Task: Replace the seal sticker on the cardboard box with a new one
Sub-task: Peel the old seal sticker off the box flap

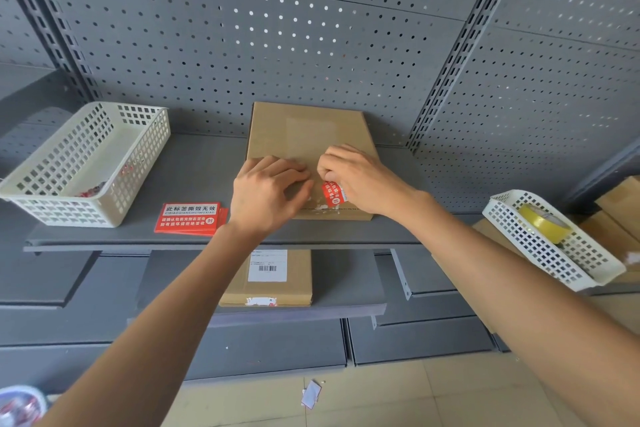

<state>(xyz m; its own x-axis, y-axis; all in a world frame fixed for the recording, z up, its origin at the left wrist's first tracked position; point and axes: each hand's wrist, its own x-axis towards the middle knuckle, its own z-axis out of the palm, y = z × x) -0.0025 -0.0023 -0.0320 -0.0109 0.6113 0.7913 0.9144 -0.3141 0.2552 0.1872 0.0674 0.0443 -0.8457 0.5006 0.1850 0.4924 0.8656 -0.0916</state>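
Note:
A flat cardboard box (304, 130) lies on the grey shelf (194, 166), against the pegboard. My left hand (266, 192) presses down on the box's near left part, fingers curled. My right hand (356, 178) pinches a torn piece of the red seal sticker (333, 194) at the box's front edge, partly lifted. White sticker residue (320, 206) remains on the cardboard beside it. A small stack of new red seal stickers (190, 218) lies on the shelf to the left of the box.
A white plastic basket (86, 163) with red scraps stands at the shelf's left. Another white basket (554, 246) at the right holds a yellow tape roll (545, 222). A second labelled box (268, 279) sits on the lower shelf. Paper scraps (311, 393) lie on the floor.

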